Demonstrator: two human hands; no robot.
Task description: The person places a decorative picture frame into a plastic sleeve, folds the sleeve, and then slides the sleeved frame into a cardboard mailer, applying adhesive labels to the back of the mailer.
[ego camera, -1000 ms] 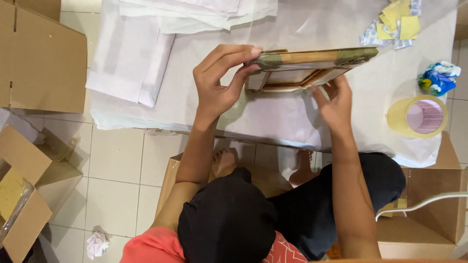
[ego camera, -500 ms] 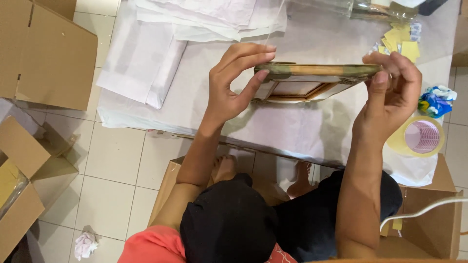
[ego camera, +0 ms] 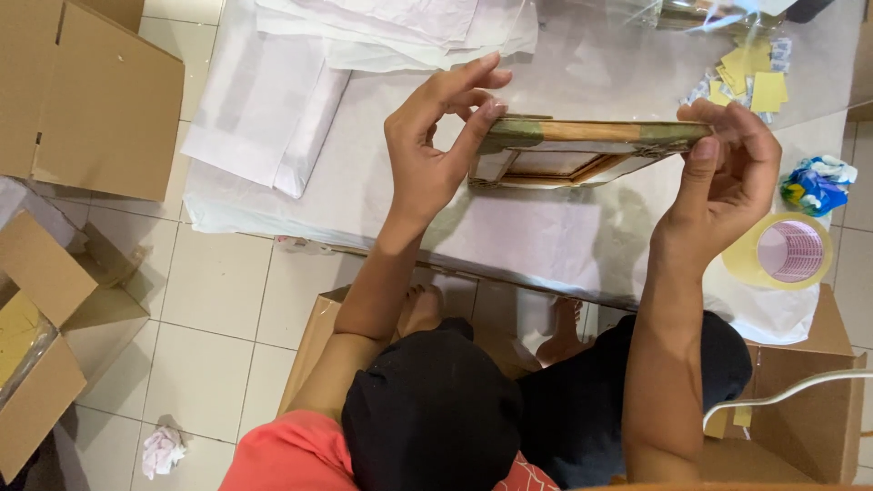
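The floor [ego camera: 218, 300] is laid with pale square tiles, grey grout lines between them; daylight falls soft and even, with faint shadows. A low table [ego camera: 564, 245] covered in white paper fills the middle and the top; loose white sheets [ego camera: 400, 27] pile at twelve o'clock, a folded white packet [ego camera: 264, 118] at eleven. Brown cardboard boxes [ego camera: 91, 91] stand at ten o'clock; an open box [ego camera: 45, 336] lies at eight; another box [ego camera: 809, 400] at four. A crumpled white paper ball [ego camera: 162, 449] rests on the tiles at seven; yellow paper scraps [ego camera: 750, 77] lie at one o'clock.
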